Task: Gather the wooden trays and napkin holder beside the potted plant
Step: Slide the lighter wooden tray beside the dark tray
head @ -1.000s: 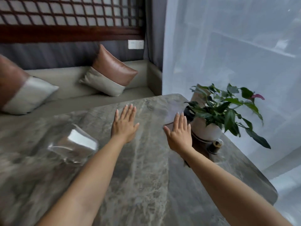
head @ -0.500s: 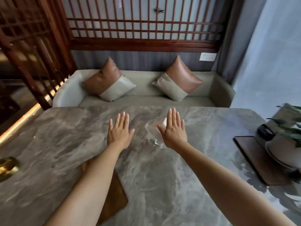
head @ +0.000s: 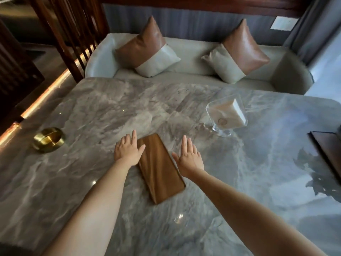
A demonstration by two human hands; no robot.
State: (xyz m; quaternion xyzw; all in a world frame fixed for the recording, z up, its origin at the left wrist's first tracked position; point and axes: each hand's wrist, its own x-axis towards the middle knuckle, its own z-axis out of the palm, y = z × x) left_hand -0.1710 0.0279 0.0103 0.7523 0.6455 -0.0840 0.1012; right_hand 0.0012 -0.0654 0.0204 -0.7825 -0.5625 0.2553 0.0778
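Now-revealed wooden tray (head: 160, 169) lies between open hands.

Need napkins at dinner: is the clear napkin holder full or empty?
Full: a stack of white napkins fills the clear acrylic napkin holder, standing upright on the table.

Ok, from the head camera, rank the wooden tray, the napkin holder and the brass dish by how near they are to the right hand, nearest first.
1. Wooden tray: on the table just left of the right hand, between both hands.
2. Napkin holder: clear, farther back and to the right.
3. Brass dish: far left, beyond the left hand.
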